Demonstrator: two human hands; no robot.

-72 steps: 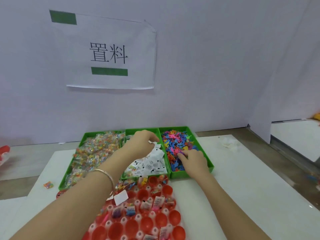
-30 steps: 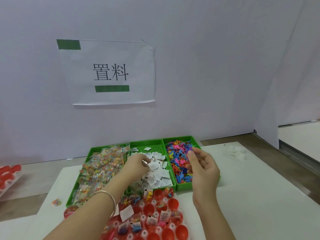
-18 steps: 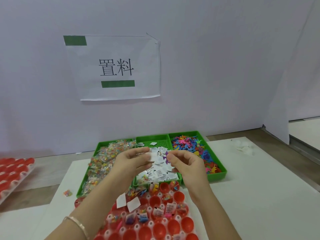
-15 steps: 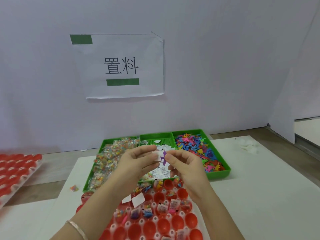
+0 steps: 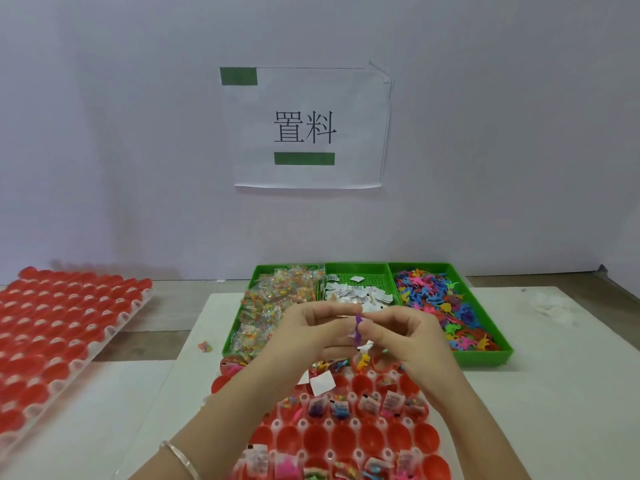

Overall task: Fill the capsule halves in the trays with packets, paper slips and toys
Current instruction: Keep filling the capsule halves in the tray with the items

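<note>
Capsule halves (image 5: 317, 436) wait in the red tray (image 5: 302, 424), straight below both hands.
Left hand (image 5: 308, 329) and right hand (image 5: 407, 332) pinch one purple toy (image 5: 357, 327) between them, upright above the desk (image 5: 554, 393); empty halves lie just beneath, toward the person.
</note>
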